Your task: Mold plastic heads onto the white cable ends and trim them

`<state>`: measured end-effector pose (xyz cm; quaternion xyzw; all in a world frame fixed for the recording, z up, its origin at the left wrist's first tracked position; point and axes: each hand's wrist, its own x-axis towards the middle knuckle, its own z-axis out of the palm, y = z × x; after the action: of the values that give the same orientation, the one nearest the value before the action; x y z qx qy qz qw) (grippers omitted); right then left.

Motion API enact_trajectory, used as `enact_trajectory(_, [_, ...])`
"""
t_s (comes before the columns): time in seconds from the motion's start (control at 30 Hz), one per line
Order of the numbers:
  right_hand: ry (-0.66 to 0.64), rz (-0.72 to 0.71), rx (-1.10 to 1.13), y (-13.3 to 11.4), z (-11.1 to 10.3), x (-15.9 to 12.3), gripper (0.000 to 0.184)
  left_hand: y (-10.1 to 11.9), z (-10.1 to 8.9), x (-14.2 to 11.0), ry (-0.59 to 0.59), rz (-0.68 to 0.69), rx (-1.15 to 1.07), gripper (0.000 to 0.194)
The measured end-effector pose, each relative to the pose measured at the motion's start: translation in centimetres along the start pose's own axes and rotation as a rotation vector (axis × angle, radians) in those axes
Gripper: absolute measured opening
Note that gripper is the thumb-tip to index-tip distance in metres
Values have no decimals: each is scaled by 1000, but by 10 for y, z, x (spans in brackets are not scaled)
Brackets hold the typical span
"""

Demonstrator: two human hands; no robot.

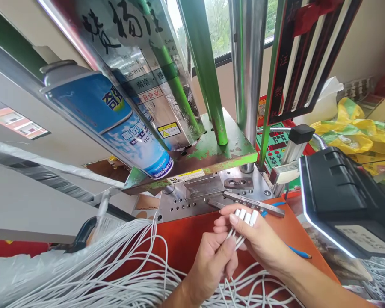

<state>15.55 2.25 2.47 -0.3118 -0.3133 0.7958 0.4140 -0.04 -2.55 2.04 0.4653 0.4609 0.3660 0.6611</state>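
In front of the machine's metal bed, both my hands are closed on a small bunch of white cables (pixel 233 236) with white plug ends (pixel 246 217). My right hand (pixel 255 233) pinches the plugs side by side under its thumb, their tips pointing up and away. Just below and to the left, my left hand (pixel 213 259) grips the same cables behind the plugs. From there the cables hang down towards a large pile of white cables (pixel 122 265) on the orange-red table (pixel 186 233). Parts of my fingers are hidden behind the bunch.
A blue spray can (pixel 115 124) stands on the green machine plate (pixel 234 147). Metal bars (pixel 253 203) lie on the bed behind my hands. A blue-handled tool (pixel 298 251) lies right of my right wrist. At the right, a black lamp housing (pixel 343 201) juts in.
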Motion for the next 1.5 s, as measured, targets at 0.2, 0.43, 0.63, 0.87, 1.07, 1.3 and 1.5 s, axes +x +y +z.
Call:
enact_trajectory(0.2, [-29,11,46,-1,-1,1,47,-1,-1,-2,25,40,5,51])
enact_trajectory(0.43, [34,23,27,4,-3,2,41,-3,-2,-3,-33,106,80,53])
enact_trajectory(0.63, [-43,-83,92,-1,-9,2,39,1,-10,2,144,346,471,33])
enact_trajectory(0.87, [131,-127,-56,-6,-20,2,53,13,-30,5,476,1063,1143,38])
enact_trajectory(1.07, [145,-147,-286,-8,-20,-1,49,22,-33,-4,423,1110,1266,38])
enact_trajectory(1.3, [214,-259,-390,-11,-19,-1,46,26,-33,-11,370,1134,1346,39])
enact_trajectory(1.5, [246,-324,-451,-12,-19,-2,43,35,-28,-15,341,1171,1342,33])
